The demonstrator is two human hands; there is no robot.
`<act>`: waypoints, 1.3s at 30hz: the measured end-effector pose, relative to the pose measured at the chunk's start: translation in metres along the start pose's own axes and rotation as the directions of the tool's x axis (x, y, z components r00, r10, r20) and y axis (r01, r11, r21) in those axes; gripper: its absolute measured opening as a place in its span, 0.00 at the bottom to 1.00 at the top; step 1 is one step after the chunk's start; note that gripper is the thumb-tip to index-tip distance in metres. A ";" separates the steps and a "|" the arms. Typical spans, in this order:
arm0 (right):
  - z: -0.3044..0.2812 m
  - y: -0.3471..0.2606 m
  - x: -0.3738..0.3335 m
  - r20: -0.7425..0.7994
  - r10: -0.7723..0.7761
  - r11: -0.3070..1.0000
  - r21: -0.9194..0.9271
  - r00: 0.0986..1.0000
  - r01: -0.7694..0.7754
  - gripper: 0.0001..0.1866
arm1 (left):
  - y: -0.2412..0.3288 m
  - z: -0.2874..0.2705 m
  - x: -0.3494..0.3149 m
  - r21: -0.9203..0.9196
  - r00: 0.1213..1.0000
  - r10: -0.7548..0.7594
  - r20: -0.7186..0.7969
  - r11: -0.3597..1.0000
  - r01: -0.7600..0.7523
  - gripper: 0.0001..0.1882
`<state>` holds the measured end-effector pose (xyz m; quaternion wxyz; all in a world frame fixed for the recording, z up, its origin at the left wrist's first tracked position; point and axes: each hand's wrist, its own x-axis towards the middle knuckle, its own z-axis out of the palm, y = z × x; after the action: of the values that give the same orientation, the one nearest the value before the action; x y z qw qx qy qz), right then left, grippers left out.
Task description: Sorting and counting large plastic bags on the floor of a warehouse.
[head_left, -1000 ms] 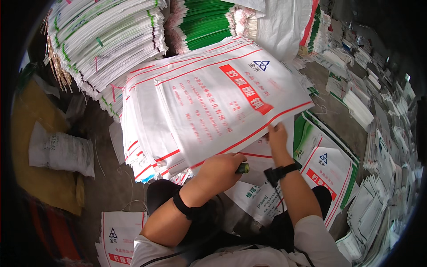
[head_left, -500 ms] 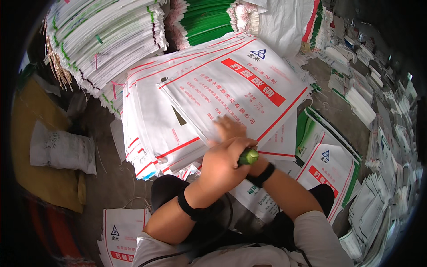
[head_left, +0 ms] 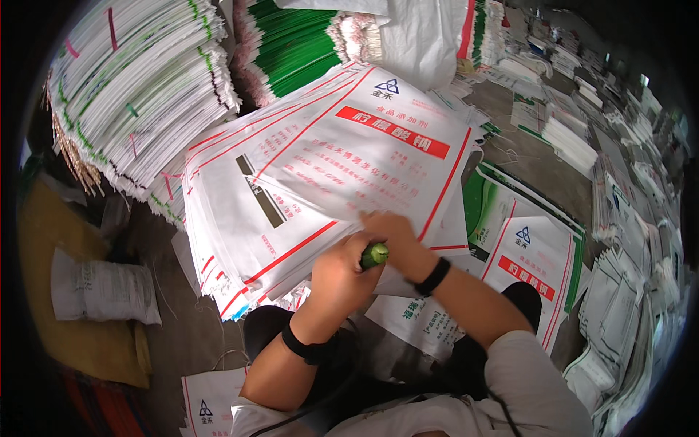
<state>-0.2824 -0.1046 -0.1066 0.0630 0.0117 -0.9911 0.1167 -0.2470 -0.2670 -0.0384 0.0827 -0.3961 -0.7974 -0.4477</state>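
Left hand (head_left: 338,273) closed around a green-handled tool (head_left: 375,255). Right hand (head_left: 393,237) pressed flat on the white printed sack (head_left: 349,167). Tool's tip hidden between hands.

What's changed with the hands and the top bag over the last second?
The right hand slid left along the top bag's near edge to meet the left hand. The top bag has shifted and turned on the stack. The left hand still grips the green-handled tool; surrounding stacks unchanged.
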 end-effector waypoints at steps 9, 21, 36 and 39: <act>-0.077 0.297 -0.146 -0.584 0.128 0.762 -0.460 0.802 -0.456 0.06 | 0.014 0.002 0.000 0.003 0.997 0.071 0.018 0.997 -0.071 0.12; 0.046 0.366 -0.438 -0.372 0.416 0.690 -0.466 0.830 -0.554 0.12 | 0.007 0.025 -0.007 0.106 0.987 -0.138 0.086 0.986 0.128 0.08; 0.189 0.325 -0.560 0.076 0.840 0.493 -0.522 0.537 -0.696 0.08 | 0.015 0.070 0.007 0.089 0.923 -0.319 0.216 0.948 0.307 0.05; 0.184 0.327 -0.560 0.052 0.886 0.423 -0.503 0.462 -0.754 0.09 | 0.019 0.072 0.008 0.076 0.917 -0.322 0.235 0.947 0.313 0.05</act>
<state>0.2379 0.1750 -0.4301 -0.1584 -0.4754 -0.8615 -0.0822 -0.2234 -0.2011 -0.0644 -0.0827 -0.3119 -0.8632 -0.3883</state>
